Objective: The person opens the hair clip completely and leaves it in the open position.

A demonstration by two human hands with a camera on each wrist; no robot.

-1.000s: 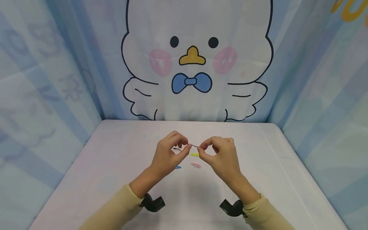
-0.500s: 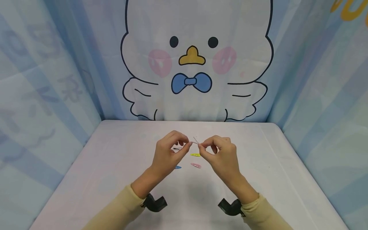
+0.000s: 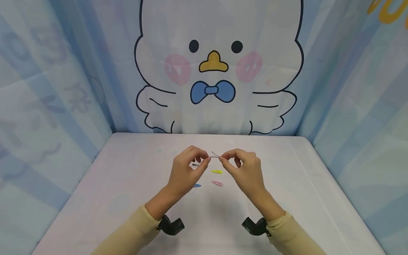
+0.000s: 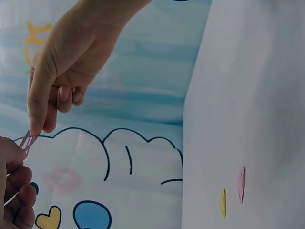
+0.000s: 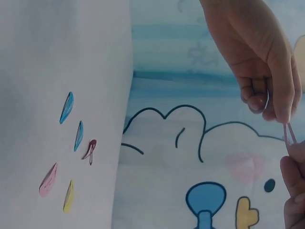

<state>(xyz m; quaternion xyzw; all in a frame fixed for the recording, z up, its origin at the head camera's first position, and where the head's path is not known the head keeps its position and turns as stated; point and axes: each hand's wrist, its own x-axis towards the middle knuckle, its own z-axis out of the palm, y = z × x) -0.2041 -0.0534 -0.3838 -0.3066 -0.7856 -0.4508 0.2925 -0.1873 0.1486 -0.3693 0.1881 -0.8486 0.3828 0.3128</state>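
Observation:
Above the table, both hands hold a thin pink snap hair clip (image 3: pixel 215 156) between them, one end each. Thumb and index finger of the left hand (image 3: pixel 188 166) pinch its left end; those of the right hand (image 3: pixel 245 168) pinch the right end. A narrow prong stands apart from the clip's frame, so the clip looks unsnapped. In the left wrist view the pink clip (image 4: pixel 28 142) spans the gap between the fingertips. Below the hands lie a yellow hair clip (image 3: pixel 216 171), a pink one (image 3: pixel 217 183) and a blue one (image 3: pixel 197 185), partly hidden by the left hand.
On the white table (image 5: pixel 28 119), the right wrist view shows two blue clips, one upper (image 5: pixel 66 108) and one lower (image 5: pixel 79 136). Beside them lies a dark red clip (image 5: pixel 89 151) with its prong apart. A curtain (image 3: pixel 216 113) printed with a cartoon bird hangs behind the table.
The prong came into sight, rising steeply from the clip's right end half a second ago; now it lies at a lower angle. The right hand has shifted slightly left and up.

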